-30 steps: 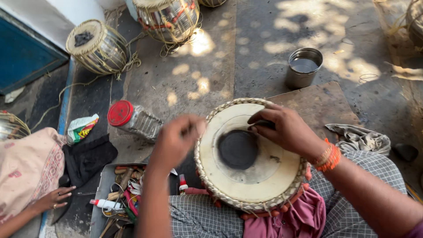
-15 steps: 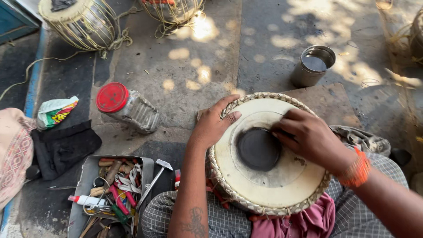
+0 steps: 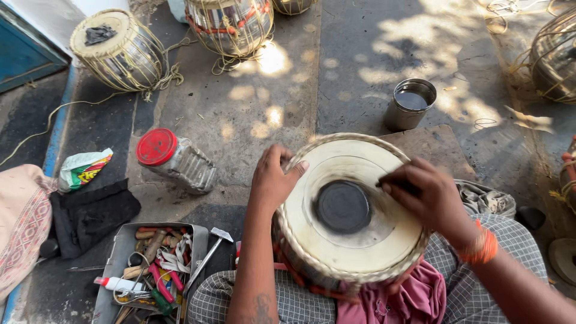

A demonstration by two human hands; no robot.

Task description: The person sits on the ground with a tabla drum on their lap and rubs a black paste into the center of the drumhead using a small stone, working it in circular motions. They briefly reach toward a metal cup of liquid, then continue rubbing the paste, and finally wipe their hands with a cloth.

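Note:
A round drum with a pale skin head and a black centre patch rests on my lap. My left hand grips the drum's braided rim on its left side. My right hand presses on the skin to the right of the black patch, fingers pinched around something small and dark that I cannot make out. An orange band circles my right wrist.
A metal cup of dark liquid stands beyond the drum. A red-lidded plastic jar lies at the left. A tray of hand tools with a small hammer sits by my left knee. Other drums stand on the floor.
My left hand moved from above the floor onto the drum's left rim. My right hand stays rubbing beside the black patch. The view shifted slightly.

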